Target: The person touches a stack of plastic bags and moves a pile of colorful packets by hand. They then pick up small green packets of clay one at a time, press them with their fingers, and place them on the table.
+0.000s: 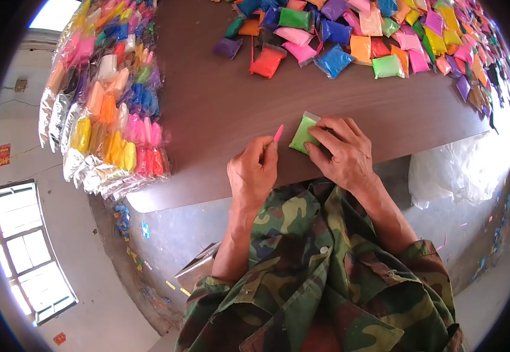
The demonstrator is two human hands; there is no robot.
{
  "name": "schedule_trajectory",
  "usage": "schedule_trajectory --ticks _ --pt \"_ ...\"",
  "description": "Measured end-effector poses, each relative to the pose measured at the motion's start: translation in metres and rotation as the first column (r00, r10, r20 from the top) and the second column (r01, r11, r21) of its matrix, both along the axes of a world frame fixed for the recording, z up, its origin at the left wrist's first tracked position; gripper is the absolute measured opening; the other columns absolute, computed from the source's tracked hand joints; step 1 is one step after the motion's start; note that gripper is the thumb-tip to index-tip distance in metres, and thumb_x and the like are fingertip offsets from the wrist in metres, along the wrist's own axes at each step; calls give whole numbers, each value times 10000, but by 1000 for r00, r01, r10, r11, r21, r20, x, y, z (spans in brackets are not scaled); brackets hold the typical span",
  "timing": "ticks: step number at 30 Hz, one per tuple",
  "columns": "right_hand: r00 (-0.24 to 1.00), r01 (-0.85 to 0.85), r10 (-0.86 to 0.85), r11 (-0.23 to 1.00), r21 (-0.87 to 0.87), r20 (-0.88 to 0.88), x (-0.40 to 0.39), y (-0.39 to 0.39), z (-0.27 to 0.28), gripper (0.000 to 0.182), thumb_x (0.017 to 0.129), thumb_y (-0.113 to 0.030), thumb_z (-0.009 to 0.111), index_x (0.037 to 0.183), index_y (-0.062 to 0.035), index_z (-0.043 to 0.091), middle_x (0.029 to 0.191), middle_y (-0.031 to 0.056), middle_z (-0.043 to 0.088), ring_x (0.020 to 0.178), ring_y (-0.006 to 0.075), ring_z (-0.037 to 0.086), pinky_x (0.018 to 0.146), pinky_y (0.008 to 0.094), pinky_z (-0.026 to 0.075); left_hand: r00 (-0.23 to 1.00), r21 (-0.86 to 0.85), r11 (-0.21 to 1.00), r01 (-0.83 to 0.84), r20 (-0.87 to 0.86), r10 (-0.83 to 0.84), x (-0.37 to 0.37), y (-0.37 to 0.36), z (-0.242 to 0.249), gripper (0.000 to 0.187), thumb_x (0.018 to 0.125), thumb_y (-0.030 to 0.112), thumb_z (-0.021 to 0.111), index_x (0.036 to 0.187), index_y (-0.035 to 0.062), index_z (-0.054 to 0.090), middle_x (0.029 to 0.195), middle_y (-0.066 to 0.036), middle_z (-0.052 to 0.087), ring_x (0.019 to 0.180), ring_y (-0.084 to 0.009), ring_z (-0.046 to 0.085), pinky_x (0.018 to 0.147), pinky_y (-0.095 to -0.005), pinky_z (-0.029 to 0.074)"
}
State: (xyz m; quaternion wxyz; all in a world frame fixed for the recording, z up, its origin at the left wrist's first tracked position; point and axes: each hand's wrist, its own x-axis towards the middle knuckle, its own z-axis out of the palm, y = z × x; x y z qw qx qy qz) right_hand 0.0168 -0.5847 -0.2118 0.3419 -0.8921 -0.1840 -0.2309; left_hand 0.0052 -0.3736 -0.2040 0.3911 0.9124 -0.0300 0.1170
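Observation:
Near the front edge of the brown table (208,100), my left hand (254,172) is closed on a small pink stick (278,133), whose pointed end sticks up between thumb and forefinger. To its right, my right hand (343,154) holds a light green packet (304,134) by its right side, thumb and fingers over it. The packet is tilted and has a clear strip along its top. A gap separates the pink stick from the packet.
Many small coloured packets (336,61) are spread along the far side and far right. Clear bags of coloured pieces (107,111) are stacked at the left. A clear plastic bag (451,170) hangs beyond the table's front edge at right.

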Motion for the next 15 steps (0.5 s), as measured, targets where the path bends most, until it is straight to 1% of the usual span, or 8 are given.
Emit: schedule_trajectory --ticks 2,5,8,9,12,13,15 --pt "1000 21 -21 1000 -13 -4 -1 2 -1 257 782 -134 862 1022 -122 769 1057 13 674 894 241 667 756 368 578 1000 -78 997 13 -21 -14 -8 -8 12 102 942 62 778 1036 46 742 658 -94 653 560 -116 609 556 -290 497" --pt "999 46 -46 998 -31 2 -1 2 -4 233 801 -132 852 1020 -134 775 1030 4 662 869 228 658 736 363 574 994 -56 992 112 7 -112 -20 -16 5 93 943 74 777 1027 57 742 672 -95 667 558 -135 629 555 -311 509" --pt "999 51 -51 998 -39 9 -1 2 -4 204 820 -132 841 1013 -141 777 1009 -4 653 854 220 653 719 363 569 989 169 985 45 129 -68 -15 -3 -8 98 937 70 779 1027 65 739 676 -88 673 551 -153 634 552 -322 511" --pt "999 53 -52 998 -38 9 -1 2 -4 199 823 -134 841 1012 -143 778 1007 -5 651 850 220 653 715 363 568 988 209 978 14 145 -45 -13 2 -8 100 933 66 776 1024 70 734 701 -99 691 564 -213 670 555 -346 522" --pt "999 40 -40 999 -10 -1 0 5 -4 228 819 -100 846 1039 -127 794 1006 13 667 850 243 671 713 375 570 1000 130 991 -11 14 9 -15 8 4 95 932 62 773 1018 68 733 741 -121 711 605 -266 710 567 -363 537" --pt "999 38 -38 999 3 -7 0 4 -3 245 815 -81 850 1053 -118 802 1007 23 676 851 254 680 714 381 572 1000 83 997 10 16 -11 -18 4 7 95 932 60 772 1016 69 731 747 -124 714 617 -279 716 569 -369 540" --pt "999 40 -40 999 -5 -16 -1 4 -1 244 813 -90 855 1049 -116 801 1000 23 672 849 252 680 711 381 572 998 -15 998 56 21 -56 -27 -11 9 94 931 56 769 1014 72 728 759 -131 718 640 -303 729 573 -382 546"
